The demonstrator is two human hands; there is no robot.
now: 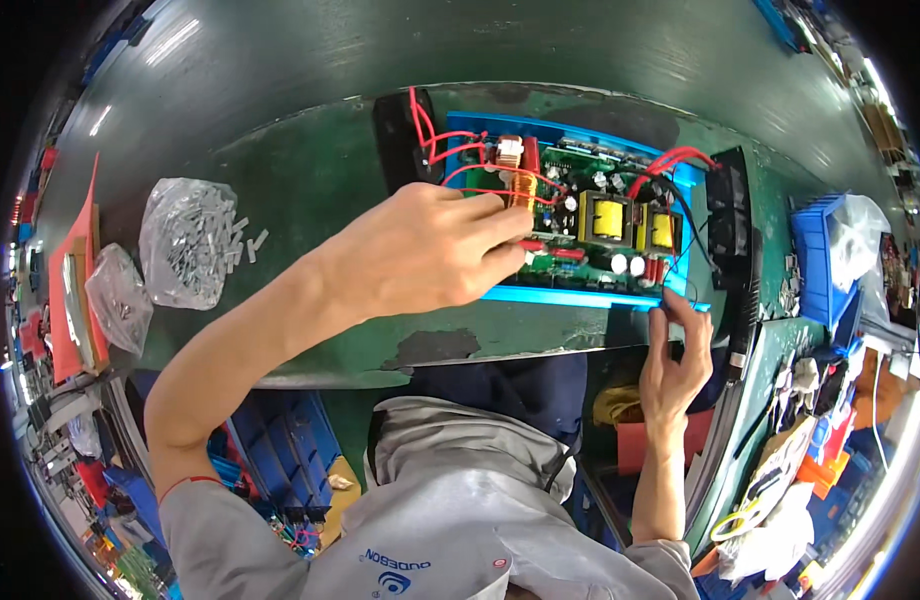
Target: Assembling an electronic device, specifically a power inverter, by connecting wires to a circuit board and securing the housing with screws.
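Note:
A green circuit board (570,262) sits in a blue metal case (580,296) on the bench. It carries yellow-cored transformers (608,218), a copper coil (523,188) and red wires (460,134). My left hand (430,248) reaches over the case's left part. Its fingers are closed near the coil and a small red part; what they hold, if anything, is hidden. At the near right corner my right hand (677,355) pinches the case's edge, beside a thin dark wire. Black end pieces (727,205) stand at the right, with another black end panel (404,140) at the left.
On the left lies a clear plastic bag (185,240) of small metal pieces, some spilled beside it. A smaller clear bag (120,298) and an orange-red sheet (75,290) are farther left. A blue bin (818,260) stands at the right. The bench's near edge (380,378) runs before me.

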